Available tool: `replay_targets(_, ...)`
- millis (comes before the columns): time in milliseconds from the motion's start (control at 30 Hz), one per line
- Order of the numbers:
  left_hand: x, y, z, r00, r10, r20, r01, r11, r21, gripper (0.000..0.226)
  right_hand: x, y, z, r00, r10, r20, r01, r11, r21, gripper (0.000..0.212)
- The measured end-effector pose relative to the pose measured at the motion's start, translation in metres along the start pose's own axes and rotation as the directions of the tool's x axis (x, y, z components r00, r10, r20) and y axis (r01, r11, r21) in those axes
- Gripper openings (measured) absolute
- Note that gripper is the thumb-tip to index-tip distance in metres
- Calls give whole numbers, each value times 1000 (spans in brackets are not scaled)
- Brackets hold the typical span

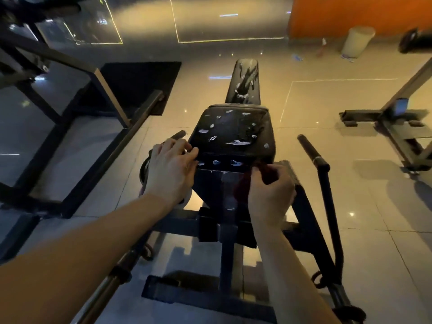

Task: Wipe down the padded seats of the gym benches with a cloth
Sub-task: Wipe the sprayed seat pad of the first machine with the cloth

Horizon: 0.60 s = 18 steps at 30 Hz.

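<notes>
Black seat pad (231, 134) just beyond my hands, flecked all over with white scuff patches, and more white flecks along its front edge between my left hand (171, 169) and my right hand (268, 190). Dark red cloth (242, 188) in my right hand, nearly lost against the black frame (226, 230) under my wrists. Further out, the backrest (246, 83), black too, streaked white. Glossy tan floor tiles (327, 183) either side of my hands, with thin pale lines. Black mat (140, 78) far past my left hand. Far beyond my right, an orange wall (362, 12) and a cream bin (356, 42).
</notes>
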<state>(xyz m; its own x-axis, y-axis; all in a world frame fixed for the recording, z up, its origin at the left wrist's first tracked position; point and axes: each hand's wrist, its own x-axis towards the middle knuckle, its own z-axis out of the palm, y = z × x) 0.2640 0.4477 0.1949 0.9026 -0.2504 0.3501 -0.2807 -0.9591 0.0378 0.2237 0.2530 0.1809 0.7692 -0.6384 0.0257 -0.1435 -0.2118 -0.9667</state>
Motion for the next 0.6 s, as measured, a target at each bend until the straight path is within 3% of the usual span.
replay_targets(300,10,-33,7,969,248,-19,-248,965,-83,34,-14,2,30,960,-8,-281,17,999,29,9)
replay_targets(400,14,-49,17,940,332,-77,-341,927,-156,35,-32,1,65,941,4,-339,3,1000,18,18)
replay_targets(467,20,-58,21,910,396,-122,-413,891,-189,35,-47,0,92,933,-47,-357,37,999,-37,17)
replay_targets(600,30,-70,26,851,494,-180,-525,816,-242,39,-62,-2,105,939,-251,-236,173,936,-308,14)
